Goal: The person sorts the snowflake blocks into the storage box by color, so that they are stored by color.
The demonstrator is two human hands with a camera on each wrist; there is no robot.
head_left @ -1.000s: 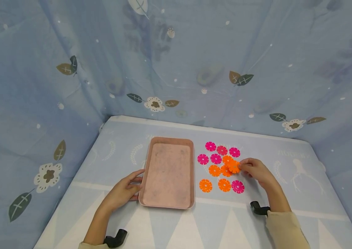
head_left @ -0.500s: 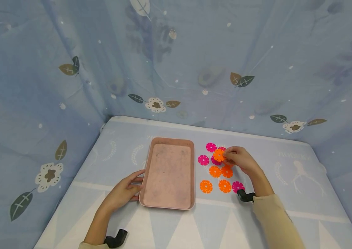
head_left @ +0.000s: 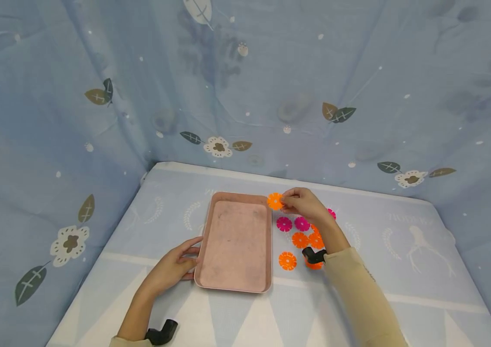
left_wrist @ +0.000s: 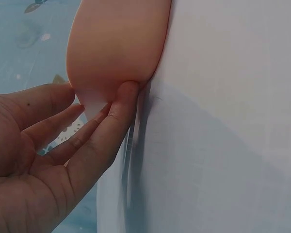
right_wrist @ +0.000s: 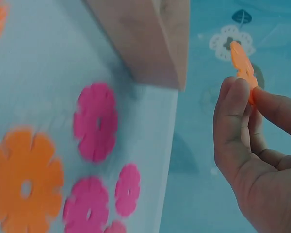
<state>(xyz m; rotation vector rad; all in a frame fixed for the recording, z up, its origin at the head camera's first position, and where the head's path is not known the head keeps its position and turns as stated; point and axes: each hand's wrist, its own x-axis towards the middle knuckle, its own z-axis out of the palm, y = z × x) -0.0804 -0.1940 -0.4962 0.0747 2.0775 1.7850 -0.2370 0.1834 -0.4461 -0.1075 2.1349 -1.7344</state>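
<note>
Between thumb and fingers, my right hand [head_left: 306, 203] pinches an orange notched plastic disc [head_left: 275, 201] with a small centre hole. In the head view the disc appears at the far right corner of a pink rectangular tray [head_left: 236, 246]; the right wrist view shows it raised above the table, seen almost edge-on [right_wrist: 243, 68]. My left hand [head_left: 168, 267] rests its fingertips against the tray's outer left wall. Several pink discs [head_left: 302, 223] and orange discs [head_left: 287, 260] lie right of the tray, some partly hidden under my right forearm.
A patterned light-blue cloth [head_left: 401, 270] covers the table. Blue printed curtain [head_left: 271, 86] stands behind it and at both sides. Each wrist carries a black mount [head_left: 163, 332].
My right hand has carried the orange disc from the group of discs leftward and away from me, to near the tray's far right corner. The left hand and tray stay put.
</note>
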